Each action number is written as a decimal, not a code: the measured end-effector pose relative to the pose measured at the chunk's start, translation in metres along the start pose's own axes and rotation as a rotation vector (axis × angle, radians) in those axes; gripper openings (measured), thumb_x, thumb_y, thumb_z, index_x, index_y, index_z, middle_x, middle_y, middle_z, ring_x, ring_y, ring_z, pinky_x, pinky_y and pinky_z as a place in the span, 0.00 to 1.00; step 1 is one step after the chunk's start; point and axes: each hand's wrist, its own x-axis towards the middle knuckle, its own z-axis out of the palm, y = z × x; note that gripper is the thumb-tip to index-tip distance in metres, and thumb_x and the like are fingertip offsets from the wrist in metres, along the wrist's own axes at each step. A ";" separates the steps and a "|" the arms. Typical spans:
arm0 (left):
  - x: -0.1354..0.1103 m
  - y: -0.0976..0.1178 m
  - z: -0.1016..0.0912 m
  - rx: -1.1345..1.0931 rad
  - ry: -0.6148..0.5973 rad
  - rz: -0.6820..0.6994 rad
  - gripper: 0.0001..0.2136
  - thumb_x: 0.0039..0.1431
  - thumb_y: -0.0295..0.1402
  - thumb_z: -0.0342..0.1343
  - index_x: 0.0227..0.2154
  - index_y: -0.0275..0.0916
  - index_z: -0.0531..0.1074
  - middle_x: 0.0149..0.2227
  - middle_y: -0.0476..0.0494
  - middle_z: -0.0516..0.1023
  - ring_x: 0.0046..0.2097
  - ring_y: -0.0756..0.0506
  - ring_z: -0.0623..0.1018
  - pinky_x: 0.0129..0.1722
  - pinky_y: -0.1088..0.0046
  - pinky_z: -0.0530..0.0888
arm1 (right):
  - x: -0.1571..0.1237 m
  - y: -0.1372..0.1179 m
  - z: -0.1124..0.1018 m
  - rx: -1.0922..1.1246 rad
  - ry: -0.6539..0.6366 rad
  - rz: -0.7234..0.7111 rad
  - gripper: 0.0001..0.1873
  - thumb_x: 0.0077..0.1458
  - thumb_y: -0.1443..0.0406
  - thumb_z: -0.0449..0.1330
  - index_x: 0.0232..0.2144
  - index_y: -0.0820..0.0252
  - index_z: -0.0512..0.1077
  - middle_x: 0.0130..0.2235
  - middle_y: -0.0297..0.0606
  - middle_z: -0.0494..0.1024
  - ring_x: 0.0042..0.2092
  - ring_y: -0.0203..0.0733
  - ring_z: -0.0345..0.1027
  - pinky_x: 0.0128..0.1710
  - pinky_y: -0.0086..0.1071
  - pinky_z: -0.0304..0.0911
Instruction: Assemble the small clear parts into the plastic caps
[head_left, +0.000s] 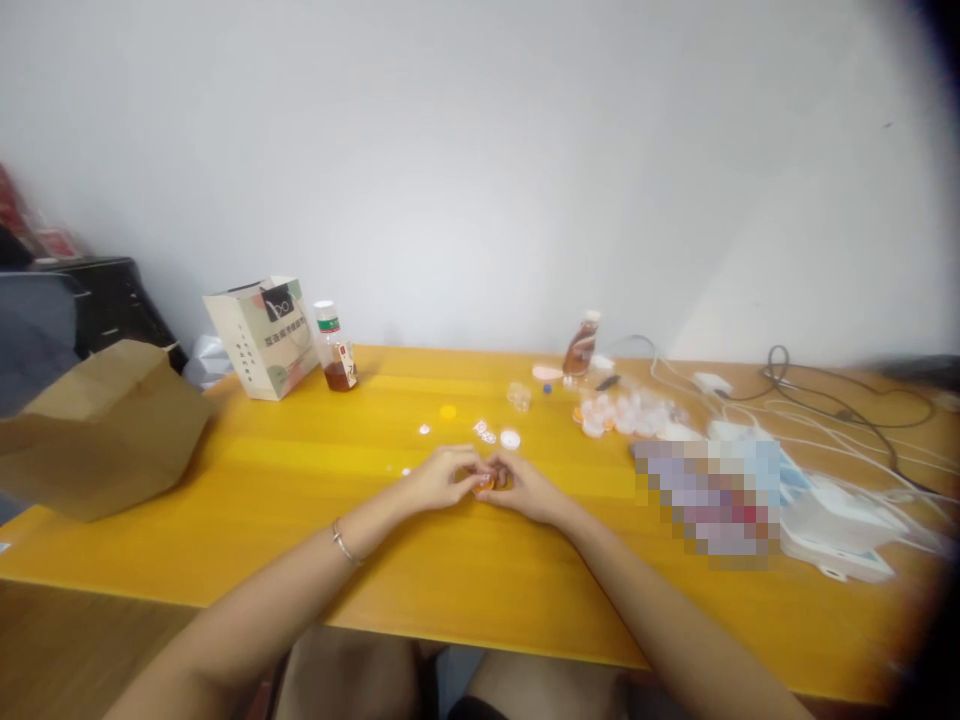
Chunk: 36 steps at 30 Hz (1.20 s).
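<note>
Both hands meet mid-desk, a bit nearer the front edge than the back. Left hand (442, 478) and right hand (525, 487) are each pinched onto the same small orange piece (486, 482), fingertips touching it from either side. Too small and blurred to say what it is; looks like a little cap or sweet with a lighter spot on it.

Handling, my guess: very light, small, probably hard and a bit slick. Fingertip pinch at its rim is the only sensible hold, and it would skid away on the smooth desk (247, 480) if let go carelessly.

Around it:
- white round bits (510, 438) and a yellow disc (448, 411) just behind the hands, loose on the desk
- small clear cup (518, 396) further back
- heap of small wrapped pieces (626, 412) toward the back right
- brown sauce bottle (581, 348) tilted near the back edge
- bottle with white cap (336, 350) beside a paper gift bag (262, 335) at the back left
- brown paper bag (97, 430) lying at the left edge
- white cables (795, 410) and a black cable (840, 395) over the right end

Thin bracelet (343, 545) on the left wrist.
</note>
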 end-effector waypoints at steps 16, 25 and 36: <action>0.016 0.002 -0.005 0.102 0.160 0.043 0.12 0.56 0.34 0.46 0.41 0.38 0.67 0.40 0.42 0.70 0.43 0.47 0.69 0.45 0.72 0.65 | -0.002 0.001 -0.004 -0.021 -0.027 -0.053 0.15 0.41 0.62 0.59 0.33 0.60 0.64 0.28 0.31 0.66 0.28 0.33 0.57 0.28 0.28 0.55; 0.143 -0.037 0.006 0.649 -0.166 -0.053 0.16 0.57 0.36 0.43 0.49 0.42 0.60 0.51 0.41 0.62 0.52 0.43 0.62 0.50 0.63 0.61 | -0.002 0.006 -0.003 -0.014 -0.043 -0.027 0.15 0.39 0.63 0.61 0.32 0.59 0.62 0.28 0.30 0.64 0.28 0.32 0.56 0.29 0.27 0.55; 0.155 -0.061 0.022 0.680 -0.244 -0.099 0.13 0.58 0.34 0.41 0.43 0.37 0.63 0.43 0.36 0.66 0.43 0.43 0.68 0.43 0.64 0.64 | -0.003 0.006 -0.002 0.001 -0.039 -0.047 0.15 0.39 0.65 0.61 0.32 0.59 0.62 0.27 0.29 0.63 0.29 0.32 0.55 0.29 0.27 0.55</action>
